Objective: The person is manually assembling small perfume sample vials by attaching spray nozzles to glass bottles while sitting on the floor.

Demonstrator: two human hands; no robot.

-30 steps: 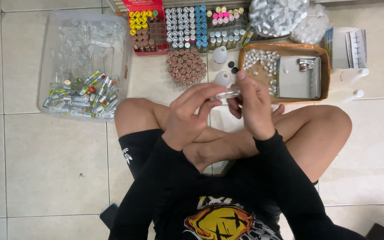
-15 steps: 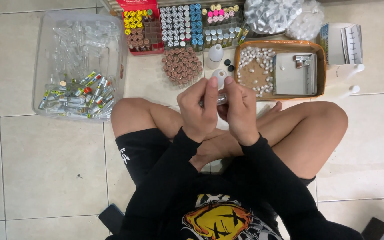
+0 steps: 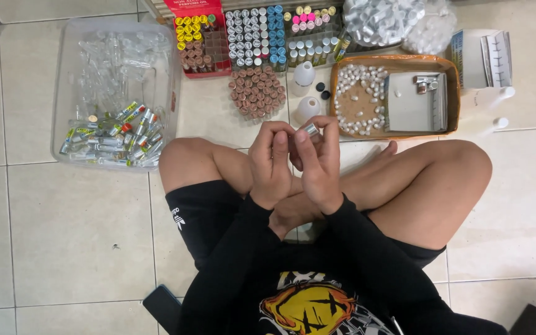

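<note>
A: Sitting cross-legged on the tiles, the person is holding both hands together over the lap. What are they gripping?

B: The left hand (image 3: 272, 162) and right hand (image 3: 317, 164) are curling narrowly around one small vial (image 3: 311, 129), its silver tip poking out between the fingertips at the far side of the hands.

A: What is lying just beyond?

B: A white bottle (image 3: 307, 108) is standing just past the vial, with a round cluster of brown caps (image 3: 257, 92) to its left. On the right, a brown tray (image 3: 451, 80) is holding white beads and a grey box.

A: And further left?

B: A clear tub (image 3: 63, 56) is sitting there, labelled vials piling at its near end. At the far edge, racks of coloured vials (image 3: 262, 31) are standing in rows, and clear bags (image 3: 398, 22) are lying to their right.
</note>
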